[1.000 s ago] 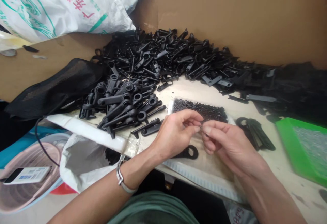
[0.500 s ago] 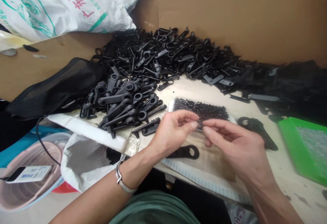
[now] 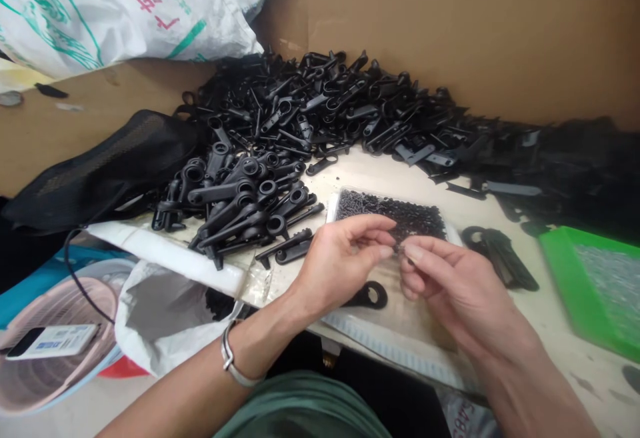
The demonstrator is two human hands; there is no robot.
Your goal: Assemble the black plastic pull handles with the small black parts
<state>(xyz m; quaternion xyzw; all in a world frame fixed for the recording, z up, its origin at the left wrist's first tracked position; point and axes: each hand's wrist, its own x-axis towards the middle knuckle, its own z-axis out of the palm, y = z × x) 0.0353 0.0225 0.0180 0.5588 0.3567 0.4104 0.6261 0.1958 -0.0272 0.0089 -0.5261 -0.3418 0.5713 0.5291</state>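
Observation:
My left hand and my right hand meet fingertip to fingertip above the front of the table. Both are curled into a pinch. A tiny dark piece shows at the right fingertips, too small to name; whatever the left fingers hold is hidden. Just behind them sits a clear tray of small black parts, partly covered by my fingers. Below my left hand lies a flat black lever with a ring end. To the right of my right hand rest several similar flat black pieces.
A large heap of black plastic levers lines the back, with assembled-looking ones at left. At right stands a green tray of small clear pieces. A white sack and a pink basket are at lower left.
My hands drew slightly apart half a second ago, and my right fingers have since curled in more tightly. The view has shifted a little. The heaps and trays have stayed put.

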